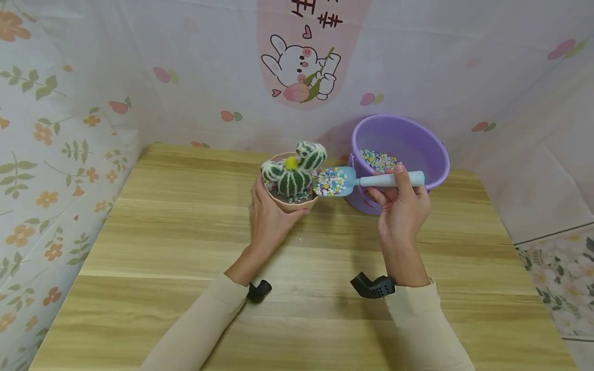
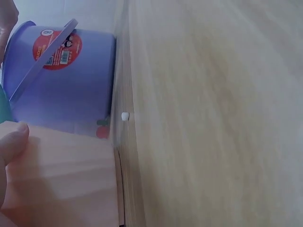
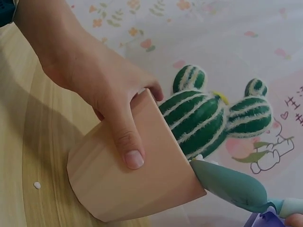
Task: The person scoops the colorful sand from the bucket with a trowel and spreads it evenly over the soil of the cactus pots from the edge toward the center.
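A green cactus [image 1: 293, 181] with white stripes and a yellow flower stands in a peach faceted pot [image 3: 128, 175]. My left hand [image 1: 269, 214] grips the pot by its side, thumb on the outer wall and fingers over the rim in the right wrist view. My right hand [image 1: 402, 208] holds a small blue-green shovel [image 1: 348, 180] by its pale handle. Colourful pebbles [image 1: 329, 182] fill the blade, whose tip meets the pot's right rim. Similar pebbles lie around the cactus base.
A purple bucket [image 1: 400, 123] stands right of the pot, under the shovel handle, with more pebbles [image 1: 378, 161] inside. One loose white pebble [image 2: 125, 116] lies on the wooden table [image 1: 185, 232]. A printed cloth [image 1: 195, 67] hangs behind the table.
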A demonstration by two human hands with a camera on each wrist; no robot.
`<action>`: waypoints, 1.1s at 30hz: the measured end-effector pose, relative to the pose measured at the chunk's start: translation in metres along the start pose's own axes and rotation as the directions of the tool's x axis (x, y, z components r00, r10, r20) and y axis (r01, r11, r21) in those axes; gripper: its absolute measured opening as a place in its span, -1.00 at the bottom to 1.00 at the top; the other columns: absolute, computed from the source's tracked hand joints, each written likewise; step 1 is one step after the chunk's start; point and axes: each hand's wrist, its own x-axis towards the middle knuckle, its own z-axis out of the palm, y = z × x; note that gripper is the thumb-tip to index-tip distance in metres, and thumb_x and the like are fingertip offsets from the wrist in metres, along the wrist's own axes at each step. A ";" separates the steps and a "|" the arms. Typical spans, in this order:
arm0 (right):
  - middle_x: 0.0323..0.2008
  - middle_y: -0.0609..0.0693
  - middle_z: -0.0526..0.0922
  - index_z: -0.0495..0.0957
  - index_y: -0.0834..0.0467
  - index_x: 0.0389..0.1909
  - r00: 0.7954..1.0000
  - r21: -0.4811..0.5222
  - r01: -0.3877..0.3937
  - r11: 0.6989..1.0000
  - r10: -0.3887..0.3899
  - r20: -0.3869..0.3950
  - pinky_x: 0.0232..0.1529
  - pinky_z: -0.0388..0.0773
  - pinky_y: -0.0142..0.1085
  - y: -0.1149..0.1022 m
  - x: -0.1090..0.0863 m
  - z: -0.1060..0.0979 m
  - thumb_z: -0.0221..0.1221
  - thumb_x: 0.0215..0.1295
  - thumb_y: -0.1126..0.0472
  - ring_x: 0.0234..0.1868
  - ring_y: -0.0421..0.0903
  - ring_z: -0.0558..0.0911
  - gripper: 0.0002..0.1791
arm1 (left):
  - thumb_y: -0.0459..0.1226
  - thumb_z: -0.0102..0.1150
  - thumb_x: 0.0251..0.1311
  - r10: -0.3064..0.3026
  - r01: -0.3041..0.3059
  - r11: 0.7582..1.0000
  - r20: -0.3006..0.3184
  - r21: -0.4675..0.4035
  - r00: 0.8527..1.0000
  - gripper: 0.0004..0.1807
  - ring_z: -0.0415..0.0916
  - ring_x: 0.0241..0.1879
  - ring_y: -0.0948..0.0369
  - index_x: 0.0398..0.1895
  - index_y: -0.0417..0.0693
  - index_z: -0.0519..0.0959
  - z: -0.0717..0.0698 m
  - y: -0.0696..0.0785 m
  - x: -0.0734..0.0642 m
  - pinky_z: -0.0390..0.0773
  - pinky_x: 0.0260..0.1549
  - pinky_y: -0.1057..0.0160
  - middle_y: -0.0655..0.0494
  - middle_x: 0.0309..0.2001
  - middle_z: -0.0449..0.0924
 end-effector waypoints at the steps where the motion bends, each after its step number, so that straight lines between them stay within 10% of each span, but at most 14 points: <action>1: -0.45 0.19 0.64 0.48 0.40 -0.19 1.000 -0.005 0.001 1.000 -0.001 0.003 -0.54 0.63 -0.14 0.000 0.000 0.000 0.34 0.19 0.29 -0.51 0.04 0.73 -0.69 | 0.15 0.64 -0.46 0.001 -0.001 1.000 0.007 -0.003 1.000 0.50 0.22 0.30 -0.14 0.52 -0.09 -0.15 -0.001 0.000 0.000 0.26 0.22 -0.19 -0.17 0.39 0.09; 13: -0.44 0.22 0.64 0.49 0.42 -0.20 1.000 -0.008 -0.010 1.000 0.010 0.008 -0.55 0.63 -0.14 -0.003 0.003 0.005 0.40 0.10 0.29 -0.49 0.08 0.73 -0.63 | -0.01 0.65 -0.32 0.028 0.018 0.976 0.208 -0.219 0.978 0.49 0.10 0.40 -0.02 0.56 0.17 -0.32 -0.012 -0.006 0.014 0.21 0.32 -0.10 -0.04 0.47 -0.03; 33: -0.43 0.25 0.65 0.53 0.41 -0.22 1.000 -0.075 -0.002 0.997 0.004 0.028 -0.50 0.63 -0.10 -0.006 0.006 0.008 0.39 0.11 0.30 -0.43 0.10 0.74 -0.67 | 0.12 0.61 -0.35 0.018 -0.014 0.997 0.044 -0.080 0.999 0.47 0.20 0.34 -0.14 0.54 -0.01 -0.22 0.001 0.000 0.001 0.26 0.26 -0.18 -0.09 0.46 0.02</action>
